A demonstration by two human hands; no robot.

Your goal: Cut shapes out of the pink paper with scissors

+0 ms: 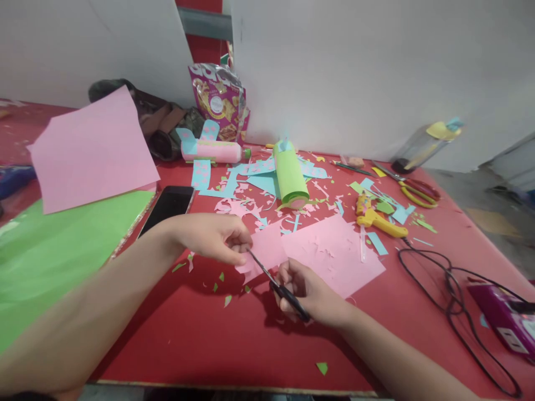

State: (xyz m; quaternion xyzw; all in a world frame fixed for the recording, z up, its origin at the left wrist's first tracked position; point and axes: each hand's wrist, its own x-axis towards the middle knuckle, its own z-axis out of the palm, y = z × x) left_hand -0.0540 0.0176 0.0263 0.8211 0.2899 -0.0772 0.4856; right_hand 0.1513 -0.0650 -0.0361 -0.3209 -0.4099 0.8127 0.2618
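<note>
My left hand (pixel 223 238) is closed on the left edge of a small piece of pink paper (pixel 266 245), thumb toward me. In my right hand (pixel 307 289) is a pair of scissors with black handles (pixel 292 302). Their blades point up and left across the small pink piece, with the tips close to my left fingers. A larger pink sheet (pixel 326 250) with tiny scraps on it lies just beyond my right hand. Farther back rests a green paper-wrapped cylinder (pixel 291 174), and left of it a pink-wrapped bottle (pixel 215 151) with blue paper wings.
Paper scraps litter the red table (pixel 200 340). On the right lie a yellow glue gun (pixel 378 221) with a looping cord, scissors (pixel 418 192) and a purple power box (pixel 497 317). A phone (pixel 169 206), green sheet (pixel 71 262) and pink sheet (pixel 96 150) are left; a snack bag (pixel 219 103) stands behind.
</note>
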